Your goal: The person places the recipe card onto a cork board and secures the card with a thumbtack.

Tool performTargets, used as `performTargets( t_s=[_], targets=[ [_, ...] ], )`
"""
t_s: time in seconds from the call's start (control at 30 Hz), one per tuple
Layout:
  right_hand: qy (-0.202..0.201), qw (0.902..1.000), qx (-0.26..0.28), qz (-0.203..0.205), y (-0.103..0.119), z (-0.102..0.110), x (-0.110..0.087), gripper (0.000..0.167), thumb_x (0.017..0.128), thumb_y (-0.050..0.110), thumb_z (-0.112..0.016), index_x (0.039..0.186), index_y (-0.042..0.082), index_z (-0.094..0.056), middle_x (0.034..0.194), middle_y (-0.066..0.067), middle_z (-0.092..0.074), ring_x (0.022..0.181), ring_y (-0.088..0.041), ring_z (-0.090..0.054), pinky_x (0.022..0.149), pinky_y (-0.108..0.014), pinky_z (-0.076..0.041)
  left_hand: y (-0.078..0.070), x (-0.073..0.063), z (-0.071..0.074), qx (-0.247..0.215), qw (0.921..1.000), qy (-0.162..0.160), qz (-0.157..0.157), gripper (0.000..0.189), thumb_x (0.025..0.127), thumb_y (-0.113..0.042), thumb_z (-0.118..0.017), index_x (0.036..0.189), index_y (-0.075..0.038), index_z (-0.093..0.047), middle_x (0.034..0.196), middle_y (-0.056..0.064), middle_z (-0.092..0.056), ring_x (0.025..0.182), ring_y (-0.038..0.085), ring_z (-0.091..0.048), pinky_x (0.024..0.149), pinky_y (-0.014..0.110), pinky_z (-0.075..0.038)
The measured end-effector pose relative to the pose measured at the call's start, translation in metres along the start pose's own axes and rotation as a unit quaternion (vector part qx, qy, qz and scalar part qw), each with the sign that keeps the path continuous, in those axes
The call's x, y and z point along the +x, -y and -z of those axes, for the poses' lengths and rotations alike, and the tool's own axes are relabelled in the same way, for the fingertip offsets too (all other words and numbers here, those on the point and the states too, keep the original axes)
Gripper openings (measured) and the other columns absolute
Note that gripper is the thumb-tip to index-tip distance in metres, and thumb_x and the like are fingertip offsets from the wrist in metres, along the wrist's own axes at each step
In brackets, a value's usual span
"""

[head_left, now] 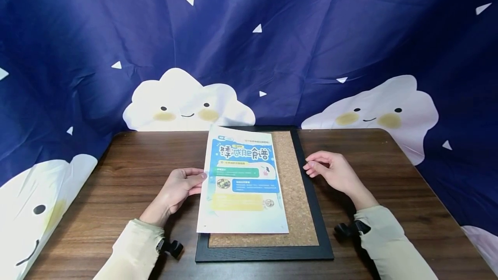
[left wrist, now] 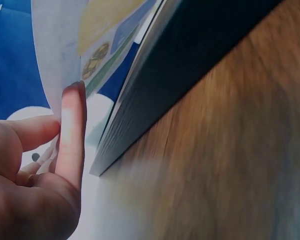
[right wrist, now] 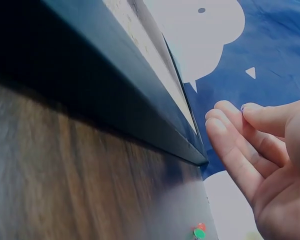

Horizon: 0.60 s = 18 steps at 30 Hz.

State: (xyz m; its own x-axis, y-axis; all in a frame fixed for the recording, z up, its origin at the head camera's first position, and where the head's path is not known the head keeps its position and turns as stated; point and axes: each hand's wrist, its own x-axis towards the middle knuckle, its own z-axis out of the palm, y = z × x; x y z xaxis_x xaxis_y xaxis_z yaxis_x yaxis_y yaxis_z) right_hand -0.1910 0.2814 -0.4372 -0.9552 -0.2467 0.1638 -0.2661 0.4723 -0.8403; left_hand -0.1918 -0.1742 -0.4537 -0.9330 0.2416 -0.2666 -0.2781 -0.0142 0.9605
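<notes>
Left hand point(head_left: 179, 190) pinching paper point(head_left: 243, 182), brown board point(head_left: 297, 202) partly hidden beneath, right hand point(head_left: 337, 174) bent, can't tell if gripping anything, red and green bits point(right wrist: 199, 232) only in right wrist view

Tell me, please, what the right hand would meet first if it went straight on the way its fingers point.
Probably the right side of the black frame, just ahead of the right hand in the head view; its height is unclear, so it might pass over instead.
</notes>
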Motion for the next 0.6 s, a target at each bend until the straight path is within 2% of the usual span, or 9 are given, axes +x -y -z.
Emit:
performTargets(
  t_s=[0.37, 0.6],
  targets=[
    [0.005, 0.9998, -0.005, -0.019, -0.002, -0.007, 0.008, 0.02, 0.108, 0.001, -0.063, 0.12, -0.012, -0.07, 0.104, -0.024, -0.08, 0.083, -0.018, -0.079, 0.077, -0.028, -0.066, 0.001, 0.009, -0.017, 0.015, 0.9999, 0.001, 0.001, 0.039, 0.108, -0.002, -0.062, 0.139, 0.021, -0.056, 0.101, 0.012, -0.082, 0.085, 0.009, -0.079, 0.079, 0.024, -0.065],
    [0.008, 0.9995, 0.016, -0.024, -0.002, -0.009, 0.016, 0.021, 0.108, 0.0, -0.062, 0.121, -0.014, -0.069, 0.105, -0.028, -0.079, 0.083, -0.017, -0.079, 0.076, -0.029, -0.066, 0.001, 0.015, -0.027, 0.03, 0.9995, 0.004, -0.001, 0.037, 0.108, -0.002, -0.062, 0.136, 0.02, -0.058, 0.103, 0.015, -0.082, 0.085, 0.01, -0.079, 0.078, 0.025, -0.065]
  ],
)
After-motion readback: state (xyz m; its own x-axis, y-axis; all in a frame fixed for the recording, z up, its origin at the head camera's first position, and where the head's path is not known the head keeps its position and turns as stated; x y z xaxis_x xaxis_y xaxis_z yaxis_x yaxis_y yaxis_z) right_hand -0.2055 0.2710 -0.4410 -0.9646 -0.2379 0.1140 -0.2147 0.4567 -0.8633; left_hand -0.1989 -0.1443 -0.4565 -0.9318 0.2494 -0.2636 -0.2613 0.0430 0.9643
